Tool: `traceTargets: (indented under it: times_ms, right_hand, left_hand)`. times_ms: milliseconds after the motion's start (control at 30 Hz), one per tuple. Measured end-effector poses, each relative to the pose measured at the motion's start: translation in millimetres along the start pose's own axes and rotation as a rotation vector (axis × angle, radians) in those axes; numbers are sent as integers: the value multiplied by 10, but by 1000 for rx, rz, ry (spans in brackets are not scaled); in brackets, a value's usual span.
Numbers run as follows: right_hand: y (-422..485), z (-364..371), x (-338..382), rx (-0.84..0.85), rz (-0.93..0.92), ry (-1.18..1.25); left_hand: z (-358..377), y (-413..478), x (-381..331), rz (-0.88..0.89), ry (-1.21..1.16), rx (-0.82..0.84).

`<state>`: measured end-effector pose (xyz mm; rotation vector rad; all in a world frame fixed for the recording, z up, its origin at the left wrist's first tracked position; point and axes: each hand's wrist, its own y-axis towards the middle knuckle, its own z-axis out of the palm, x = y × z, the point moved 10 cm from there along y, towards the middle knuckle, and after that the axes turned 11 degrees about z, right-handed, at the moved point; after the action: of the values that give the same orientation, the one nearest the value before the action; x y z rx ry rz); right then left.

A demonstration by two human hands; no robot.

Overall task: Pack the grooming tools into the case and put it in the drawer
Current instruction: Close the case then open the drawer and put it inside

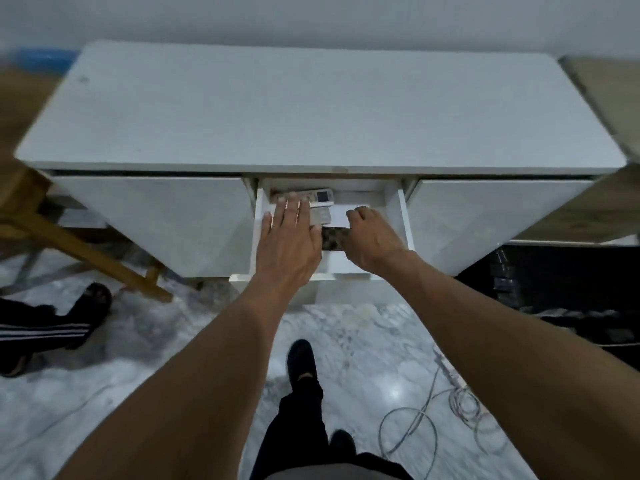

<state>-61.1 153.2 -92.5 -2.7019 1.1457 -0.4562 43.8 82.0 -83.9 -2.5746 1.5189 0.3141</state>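
The white desk's [311, 109] middle drawer [403, 216] is pulled out, and both my hands are inside it. A dark case [334, 239] with a checkered pattern lies in the drawer; only a strip of it shows between my hands. My left hand [291, 237] lies flat over the case's left part with its fingers stretched out and apart. My right hand [370, 237] covers the right end, fingers curled down around it. No grooming tools are in sight.
Two grey remote controls [323, 196] and a white sheet of paper [346, 216] lie at the drawer's back. A wooden chair leg [86, 251] and another person's leg [52, 327] are at left. Loose cables [433, 420] lie on the marble floor at right.
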Motion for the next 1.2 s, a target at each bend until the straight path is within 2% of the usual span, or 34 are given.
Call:
traceTargets:
  times_ms: [233,467,667,867,1033,1200]
  right_hand:
    - [-848,65,-174,-29,-38,22]
    - [-1294,442,-345,86,25,-10]
    - [-1300,600,-363,120,49,-31]
    - [-1213,690,-363,163,81,-36]
    - [-966,561,-347,148,88,-40]
    - [-631,385,-250,61,101,-35]
  left_hand:
    - [265,-855,-352,-20,4,113]
    - [395,-1266,-473,-17,-10,185]
    - [466,-1236,-363,-20,8,197]
    - [638,-1137,-280,-16,-11,277]
    - [628,-900,-219,-10,-54,262]
    - [555,-524,-106,26,-66,255]
